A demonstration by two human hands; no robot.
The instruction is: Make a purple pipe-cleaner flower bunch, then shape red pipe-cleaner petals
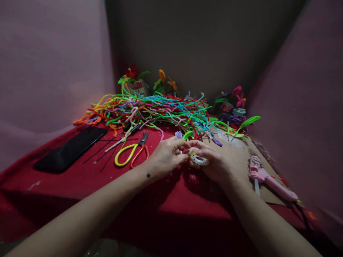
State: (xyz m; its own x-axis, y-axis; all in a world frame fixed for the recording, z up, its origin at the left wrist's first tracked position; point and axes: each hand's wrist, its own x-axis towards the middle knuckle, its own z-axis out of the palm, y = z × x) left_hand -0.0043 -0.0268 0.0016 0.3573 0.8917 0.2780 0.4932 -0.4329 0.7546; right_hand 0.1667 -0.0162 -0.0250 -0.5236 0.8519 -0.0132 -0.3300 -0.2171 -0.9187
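Note:
My left hand (171,151) is closed in a pinch at the front middle of the table. A lavender pipe-cleaner flower (178,135) with a bright green leaf (188,135) rises just behind its fingertips; the stem is mostly hidden by the fingers. My right hand (214,162) is closed around a small roll of tape (198,159), whose white core has dark spots and a yellow-green edge. The fingertips of both hands meet or nearly meet. Left of them lie scissors (134,151) with one yellow and one red handle, blades pointing away.
A large heap of coloured pipe cleaners (160,110) spreads behind the hands on the red cloth (88,178). A black phone (71,150) lies left. At right, a pink glue gun (273,180) rests on cardboard (241,157). Finished pipe-cleaner flowers (239,96) stand at the back.

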